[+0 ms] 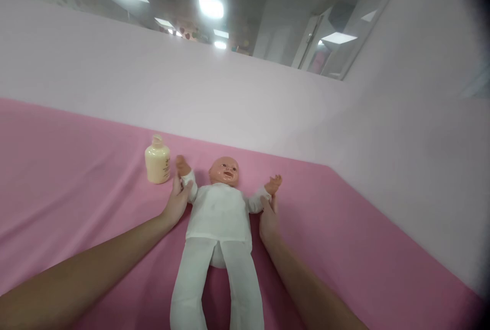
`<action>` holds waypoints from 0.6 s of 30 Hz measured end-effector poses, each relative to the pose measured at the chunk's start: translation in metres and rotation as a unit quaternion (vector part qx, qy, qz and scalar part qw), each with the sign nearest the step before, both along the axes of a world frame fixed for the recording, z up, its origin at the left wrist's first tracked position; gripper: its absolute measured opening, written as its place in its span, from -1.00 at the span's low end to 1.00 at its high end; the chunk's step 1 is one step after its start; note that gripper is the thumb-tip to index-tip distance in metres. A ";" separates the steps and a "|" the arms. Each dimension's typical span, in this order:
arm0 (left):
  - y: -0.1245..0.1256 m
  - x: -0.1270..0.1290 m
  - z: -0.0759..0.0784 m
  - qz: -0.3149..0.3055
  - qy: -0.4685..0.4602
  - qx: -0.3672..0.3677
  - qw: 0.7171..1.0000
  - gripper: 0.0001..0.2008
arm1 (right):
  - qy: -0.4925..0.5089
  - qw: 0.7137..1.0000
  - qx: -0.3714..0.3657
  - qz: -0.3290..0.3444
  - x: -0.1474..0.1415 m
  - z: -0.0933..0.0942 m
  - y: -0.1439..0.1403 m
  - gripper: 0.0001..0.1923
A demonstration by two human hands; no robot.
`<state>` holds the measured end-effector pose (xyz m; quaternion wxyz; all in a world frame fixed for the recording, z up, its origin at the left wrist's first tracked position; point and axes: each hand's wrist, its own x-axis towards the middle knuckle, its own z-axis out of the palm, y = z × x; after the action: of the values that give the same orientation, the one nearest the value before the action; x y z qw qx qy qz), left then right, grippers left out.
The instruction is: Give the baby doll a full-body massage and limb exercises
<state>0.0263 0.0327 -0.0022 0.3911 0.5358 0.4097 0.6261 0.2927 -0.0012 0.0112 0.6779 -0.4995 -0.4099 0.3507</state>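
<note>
A baby doll (pixel 220 212) in a white top and white trousers lies on its back on the pink sheet (pixel 107 167), its head away from me. Both its arms stretch out and up to the sides. My left hand (pixel 177 201) is closed around the doll's sleeved forearm on the left, near the cuff. On the other side my right hand (pixel 270 219) grips the doll's other sleeve by the wrist, thumb on top. Part of my fingers on each side is hidden behind the doll's arms.
A cream pump bottle (pixel 157 161) stands upright just left of the doll's raised hand. Behind the sheet rises a pale wall (pixel 229 100), with a mirror or window (pixel 245 14) above it reflecting ceiling lights. Another pale wall (pixel 413 156) runs along the right.
</note>
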 end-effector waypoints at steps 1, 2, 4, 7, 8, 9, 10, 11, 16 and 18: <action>-0.002 0.001 0.002 -0.014 0.026 0.012 0.999 -0.32 | -0.026 0.999 0.006 0.022 -0.003 0.003 -0.004 -0.39; -0.004 0.003 0.003 -0.024 0.053 0.024 0.998 -0.35 | -0.057 0.997 0.011 0.045 -0.005 0.005 -0.007 -0.41; -0.008 0.005 0.005 -0.052 0.126 0.057 0.989 -0.41 | -0.133 0.987 0.021 0.089 -0.008 0.008 -0.012 -0.46; -0.010 0.007 0.007 -0.095 0.240 0.108 0.960 -0.51 | -0.260 0.955 0.048 0.132 -0.010 0.009 -0.015 -0.49; -0.010 0.008 0.008 -0.100 0.262 0.117 0.953 -0.52 | -0.288 0.946 0.055 0.137 -0.010 0.009 -0.015 -0.48; -0.010 0.008 0.008 -0.099 0.274 0.121 0.949 -0.52 | -0.302 0.941 0.059 0.138 -0.010 0.009 -0.016 -0.48; -0.011 0.008 0.009 -0.096 0.275 0.122 0.949 -0.52 | -0.303 0.941 0.056 0.136 -0.011 0.010 -0.016 -0.47; -0.011 0.008 0.009 -0.092 0.267 0.120 0.952 -0.52 | -0.295 0.945 0.049 0.133 -0.011 0.011 -0.017 -0.47; -0.012 0.008 0.008 -0.042 0.148 0.046 0.987 -0.48 | -0.189 0.978 0.003 0.091 -0.012 0.010 -0.017 -0.45; -0.010 0.006 0.007 -0.025 0.082 0.002 0.996 -0.45 | -0.147 0.988 -0.015 0.053 -0.008 0.003 -0.012 -0.47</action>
<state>0.0327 0.0223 0.0051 0.3706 0.5960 0.4259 0.5709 0.2849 -0.0135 0.0146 0.5833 -0.5334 -0.5255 0.3147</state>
